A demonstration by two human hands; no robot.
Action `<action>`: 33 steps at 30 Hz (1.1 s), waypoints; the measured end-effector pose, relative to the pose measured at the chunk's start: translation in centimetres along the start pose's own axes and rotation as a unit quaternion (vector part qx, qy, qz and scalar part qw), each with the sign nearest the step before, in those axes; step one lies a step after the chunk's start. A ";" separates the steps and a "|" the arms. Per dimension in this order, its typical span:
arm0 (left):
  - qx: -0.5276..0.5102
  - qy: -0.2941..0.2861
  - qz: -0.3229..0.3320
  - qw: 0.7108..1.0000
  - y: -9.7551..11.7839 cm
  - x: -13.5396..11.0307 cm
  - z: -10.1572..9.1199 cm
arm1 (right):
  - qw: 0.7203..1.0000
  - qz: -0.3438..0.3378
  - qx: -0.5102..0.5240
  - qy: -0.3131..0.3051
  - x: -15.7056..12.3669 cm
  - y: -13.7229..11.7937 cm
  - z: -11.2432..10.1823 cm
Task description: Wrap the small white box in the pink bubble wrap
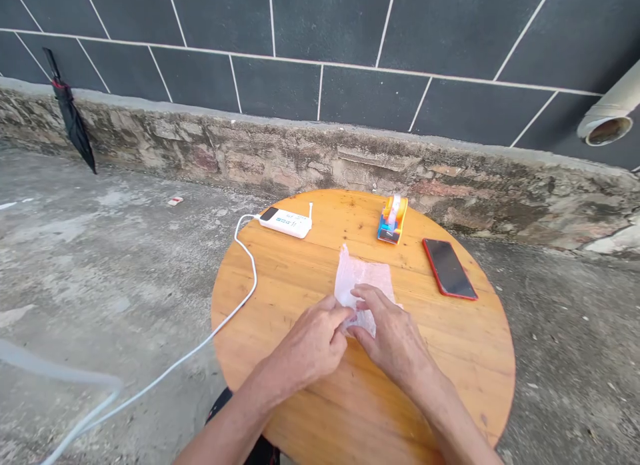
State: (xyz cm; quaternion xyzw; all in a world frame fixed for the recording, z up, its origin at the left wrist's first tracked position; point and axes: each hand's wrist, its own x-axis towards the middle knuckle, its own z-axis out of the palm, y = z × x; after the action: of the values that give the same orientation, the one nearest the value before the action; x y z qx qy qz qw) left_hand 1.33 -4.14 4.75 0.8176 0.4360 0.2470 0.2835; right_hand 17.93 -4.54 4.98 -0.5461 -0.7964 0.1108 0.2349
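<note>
A pinkish, see-through sheet of plastic wrap [367,273] lies crumpled on the round wooden table [280,285]. My left hand [315,338] is closed at the sheet's near left edge, its fingers curled and pinching the plastic. From the right, my right hand [395,332] reaches over the sheet's near part, with thumb and forefinger spread apart in a curve and the fingertips close to those of my left hand. Whether a small thing lies inside the wrap between my fingers, I cannot tell.
Toward the table's far edge are a white device [286,222] with a white cable [200,346] running off left and a blue-and-orange tape dispenser [393,220]. A red-edged phone [450,268] lies at right. A black umbrella [73,115] leans on the wall.
</note>
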 end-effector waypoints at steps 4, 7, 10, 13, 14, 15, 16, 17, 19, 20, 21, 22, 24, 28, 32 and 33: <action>0.025 -0.021 0.015 0.999 -0.1 0.1 -0.1 | 1.000 0.000 -0.004 -0.007 -0.1 0.1 0.0; 0.078 -0.016 0.022 0.997 -0.2 0.4 0.3 | 1.000 -0.005 0.003 -0.013 -0.1 0.0 -0.2; 0.124 0.016 0.067 0.990 -0.5 0.5 0.7 | 1.000 -0.007 0.007 -0.026 0.0 -0.3 -0.6; 0.136 0.024 0.118 0.983 -0.8 0.6 0.8 | 0.999 -0.013 0.014 -0.040 0.1 -0.6 -1.1; 0.136 0.018 0.126 0.983 -0.8 0.7 0.7 | 0.999 -0.024 0.022 -0.040 0.0 -0.5 -1.4; 0.135 0.011 0.131 0.982 -0.8 0.8 0.6 | 0.998 -0.038 0.033 -0.036 -0.1 -0.3 -1.7; 0.134 0.005 0.135 0.982 -0.8 0.8 0.5 | 0.997 -0.050 0.044 -0.026 -0.4 0.0 -2.1; 0.134 0.000 0.138 0.981 -0.8 0.9 0.3 | 0.997 -0.050 0.055 -0.007 -0.8 0.4 -2.5; 0.132 -0.009 0.140 0.981 -0.7 1.0 0.1 | 0.996 0.000 0.074 0.049 -2.1 1.6 -3.4; 0.130 -0.012 0.140 0.981 -0.7 1.1 0.0 | 0.992 0.052 0.085 0.075 -2.8 2.4 -3.7; 0.127 -0.014 0.140 0.982 -0.7 1.1 0.0 | 0.986 0.108 0.098 0.086 -3.7 3.1 -3.9; 0.123 -0.013 0.141 0.982 -0.8 1.1 0.0 | 0.978 0.158 0.115 0.072 -4.5 3.8 -4.0; 0.117 -0.008 0.148 0.982 -1.0 1.2 0.1 | 0.957 0.234 0.168 0.023 -5.9 4.9 -3.7; 0.123 0.003 0.160 0.979 -1.5 1.3 0.5 | 0.898 0.327 0.294 -0.019 -6.9 5.2 -2.5; 0.131 0.003 0.160 0.978 -1.6 1.4 0.6 | 0.863 0.342 0.368 -0.051 -5.6 4.1 -2.2; 0.131 0.002 0.159 0.979 -1.6 1.4 0.6 | 0.856 0.344 0.381 -0.061 -5.3 3.9 -2.3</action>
State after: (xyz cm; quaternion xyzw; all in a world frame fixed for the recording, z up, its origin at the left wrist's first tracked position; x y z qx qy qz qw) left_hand 1.50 -2.32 3.46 0.9061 0.3296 0.2311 0.1302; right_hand 23.75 -8.12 3.94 -0.6451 -0.4664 0.5122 0.3224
